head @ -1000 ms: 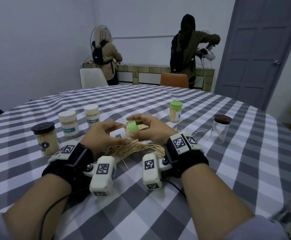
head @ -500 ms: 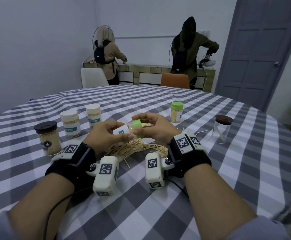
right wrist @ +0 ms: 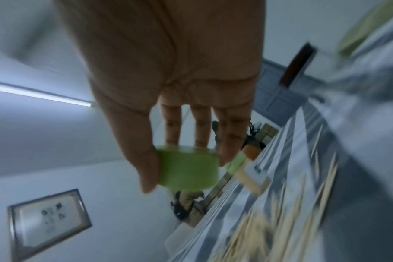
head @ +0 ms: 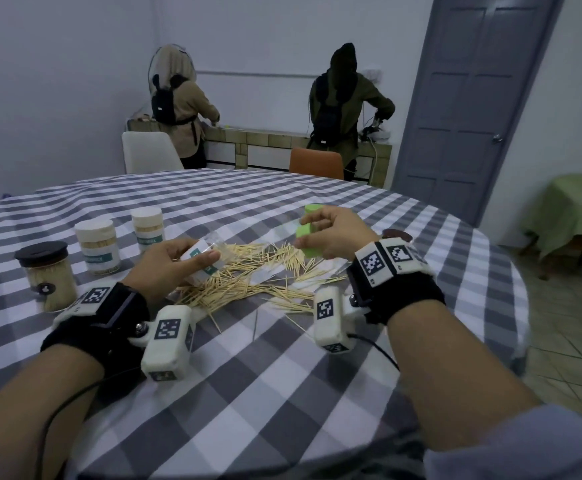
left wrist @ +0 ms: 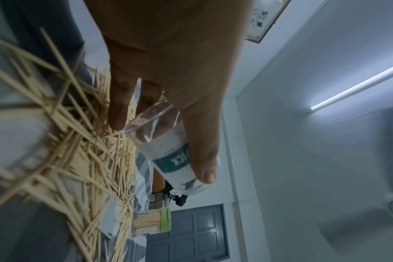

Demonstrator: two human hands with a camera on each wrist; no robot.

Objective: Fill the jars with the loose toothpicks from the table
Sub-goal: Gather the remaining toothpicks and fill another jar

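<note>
Toothpick jar (head: 203, 261): left hand (head: 168, 265) fingers gripping it tilted over toothpick pile (head: 248, 278); right hand (head: 331, 237) pinching green lid (head: 308, 242). Risk: jar slipping.

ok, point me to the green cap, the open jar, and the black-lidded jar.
green cap (right wrist: 188, 170): right wrist view, side wall.
open jar (left wrist: 168, 150): left wrist view, labelled body.
black-lidded jar (head: 42, 253): head view, lid top.

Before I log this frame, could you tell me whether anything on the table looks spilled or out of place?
Yes: a heap of loose toothpicks lies scattered across the checked tablecloth. The left hand holds an uncapped clear jar tilted over it, while the right hand holds its green lid apart.
</note>
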